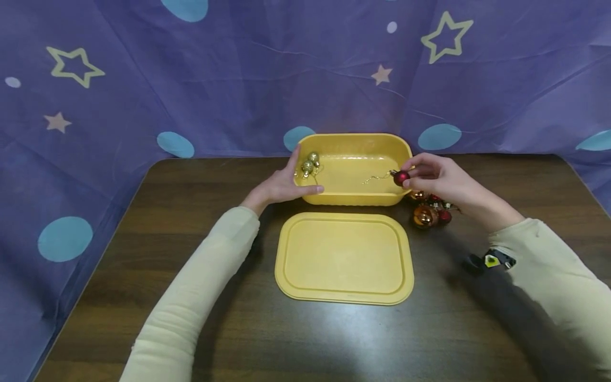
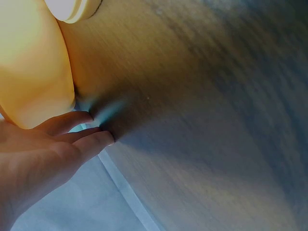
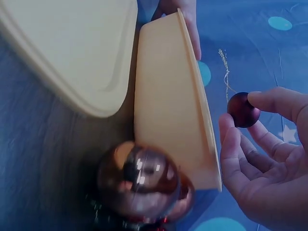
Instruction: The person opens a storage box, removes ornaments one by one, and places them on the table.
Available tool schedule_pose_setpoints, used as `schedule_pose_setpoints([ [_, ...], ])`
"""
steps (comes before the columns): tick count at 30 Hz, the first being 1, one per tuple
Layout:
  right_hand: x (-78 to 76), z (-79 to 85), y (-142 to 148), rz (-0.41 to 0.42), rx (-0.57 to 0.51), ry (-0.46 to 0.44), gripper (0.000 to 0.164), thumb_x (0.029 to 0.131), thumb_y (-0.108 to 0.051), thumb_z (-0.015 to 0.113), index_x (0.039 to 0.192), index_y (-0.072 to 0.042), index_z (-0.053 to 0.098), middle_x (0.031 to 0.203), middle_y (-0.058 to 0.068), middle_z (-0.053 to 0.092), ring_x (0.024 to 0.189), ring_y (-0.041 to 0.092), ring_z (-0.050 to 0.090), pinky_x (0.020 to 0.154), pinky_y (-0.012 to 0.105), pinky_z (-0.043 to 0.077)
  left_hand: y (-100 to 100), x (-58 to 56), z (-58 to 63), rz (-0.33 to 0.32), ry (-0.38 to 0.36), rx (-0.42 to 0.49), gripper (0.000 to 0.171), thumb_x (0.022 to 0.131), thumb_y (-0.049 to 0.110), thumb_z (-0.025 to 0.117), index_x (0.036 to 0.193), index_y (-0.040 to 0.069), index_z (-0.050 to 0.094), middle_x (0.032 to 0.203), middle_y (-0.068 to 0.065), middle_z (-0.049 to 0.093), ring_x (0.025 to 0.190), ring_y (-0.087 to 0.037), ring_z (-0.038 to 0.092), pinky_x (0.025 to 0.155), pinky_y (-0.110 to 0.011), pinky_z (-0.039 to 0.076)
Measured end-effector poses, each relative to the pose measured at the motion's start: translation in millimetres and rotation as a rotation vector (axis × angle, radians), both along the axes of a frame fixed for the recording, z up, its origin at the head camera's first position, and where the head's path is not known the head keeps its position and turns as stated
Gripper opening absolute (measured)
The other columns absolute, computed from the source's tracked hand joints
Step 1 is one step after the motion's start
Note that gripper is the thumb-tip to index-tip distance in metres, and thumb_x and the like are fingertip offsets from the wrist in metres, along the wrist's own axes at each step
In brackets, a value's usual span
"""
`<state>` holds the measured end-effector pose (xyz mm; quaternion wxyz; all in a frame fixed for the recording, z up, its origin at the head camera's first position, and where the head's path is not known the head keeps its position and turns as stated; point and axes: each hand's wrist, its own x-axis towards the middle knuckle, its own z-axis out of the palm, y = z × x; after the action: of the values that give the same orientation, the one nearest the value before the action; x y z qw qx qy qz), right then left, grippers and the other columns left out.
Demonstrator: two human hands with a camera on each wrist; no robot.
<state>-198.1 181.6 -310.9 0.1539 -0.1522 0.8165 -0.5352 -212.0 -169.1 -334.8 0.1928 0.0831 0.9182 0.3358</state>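
My left hand (image 1: 281, 183) holds the left end of a yellow rectangular container (image 1: 358, 199), its thumb lying along the front rim. In the left wrist view, several fingers (image 2: 96, 142) reach along the container's outside wall, close to the table. Two small gold Christmas baubles (image 1: 307, 168) lie inside at the left. My right hand (image 1: 441, 175) pinches a small dark red bauble (image 1: 402, 178) between thumb and fingers, over the container's right end. A gold cord (image 3: 225, 62) trails from this bauble. The right wrist view shows it held above the rim.
Copper-coloured baubles (image 1: 425, 216) and a few red ones (image 1: 444, 217) sit in a cluster right of the container. A flat yellow lid (image 1: 343, 257) lies in front of it on the dark wooden table (image 1: 200, 223). Behind hangs a purple star-patterned cloth (image 1: 267, 69).
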Motion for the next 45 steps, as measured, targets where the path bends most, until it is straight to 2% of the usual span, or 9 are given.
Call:
schedule_pose_setpoints([
  [4,4.6,-0.9,14,-0.042,0.032,0.018,0.03,0.09,-0.009,0.067,0.116,0.0,0.056,0.098,0.0,0.068,0.086,0.012,0.064,0.071,0.027,0.052,1,0.7,1.0,0.001,-0.001,-0.002,0.118,0.081,0.056,0.07,0.151,0.033,-0.022,0.156,-0.022,0.02,0.131,-0.044,0.038,0.106,-0.05,0.032],
  [9,9.3,-4.3,38,-0.055,-0.004,0.038,0.023,0.091,-0.005,0.065,0.114,-0.004,0.058,0.096,-0.003,0.067,0.086,0.011,0.065,0.069,0.026,0.053,2,1.3,1.9,0.001,-0.003,0.001,0.119,0.081,0.056,0.071,0.151,0.033,-0.022,0.155,-0.023,0.02,0.131,-0.045,0.037,0.106,-0.051,0.031],
  [18,22.9,-21.5,75,-0.111,0.035,0.013,0.02,0.095,-0.008,0.063,0.114,-0.009,0.058,0.094,-0.007,0.07,0.087,0.009,0.066,0.069,0.026,0.051,4,0.0,0.0,-0.003,-0.004,-0.004,0.118,0.081,0.056,0.07,0.15,0.033,-0.023,0.156,-0.022,0.019,0.131,-0.046,0.036,0.106,-0.051,0.031],
  [24,29.0,-35.1,93,-0.092,-0.038,0.009,0.02,0.094,-0.003,0.061,0.111,-0.013,0.061,0.094,-0.006,0.069,0.085,0.005,0.065,0.07,0.021,0.051,4,0.1,-0.6,-0.005,-0.002,0.0,0.118,0.081,0.056,0.07,0.151,0.033,-0.022,0.156,-0.021,0.018,0.133,-0.046,0.033,0.107,-0.052,0.029],
  [28,32.7,-43.5,100,-0.092,-0.066,0.011,0.021,0.093,0.001,0.062,0.11,-0.012,0.063,0.093,-0.006,0.069,0.083,0.004,0.065,0.07,0.019,0.051,3,0.3,-0.5,-0.006,-0.003,-0.002,0.118,0.081,0.056,0.07,0.15,0.034,-0.022,0.156,-0.021,0.018,0.133,-0.047,0.033,0.107,-0.053,0.029],
  [36,39.5,-56.2,109,-0.089,-0.024,0.017,0.021,0.094,-0.001,0.06,0.112,-0.011,0.064,0.095,-0.009,0.069,0.085,0.003,0.065,0.069,0.019,0.052,2,0.3,-1.4,-0.001,-0.005,-0.002,0.117,0.081,0.056,0.07,0.151,0.034,-0.022,0.156,-0.021,0.017,0.133,-0.047,0.032,0.107,-0.053,0.028],
  [41,42.2,-62.5,111,-0.095,0.015,0.005,0.02,0.094,-0.001,0.061,0.112,-0.011,0.064,0.094,-0.009,0.069,0.085,0.001,0.064,0.067,0.019,0.051,2,0.5,-0.7,0.002,-0.002,-0.005,0.117,0.081,0.056,0.07,0.151,0.033,-0.022,0.156,-0.021,0.018,0.133,-0.046,0.033,0.107,-0.052,0.029],
  [45,43.8,-66.0,109,-0.107,0.095,0.021,0.02,0.094,-0.005,0.063,0.114,-0.003,0.061,0.093,-0.014,0.068,0.083,-0.002,0.063,0.065,0.019,0.05,2,0.8,1.0,0.007,-0.004,-0.004,0.117,0.081,0.056,0.07,0.151,0.033,-0.022,0.156,-0.021,0.018,0.133,-0.046,0.032,0.107,-0.053,0.028],
])
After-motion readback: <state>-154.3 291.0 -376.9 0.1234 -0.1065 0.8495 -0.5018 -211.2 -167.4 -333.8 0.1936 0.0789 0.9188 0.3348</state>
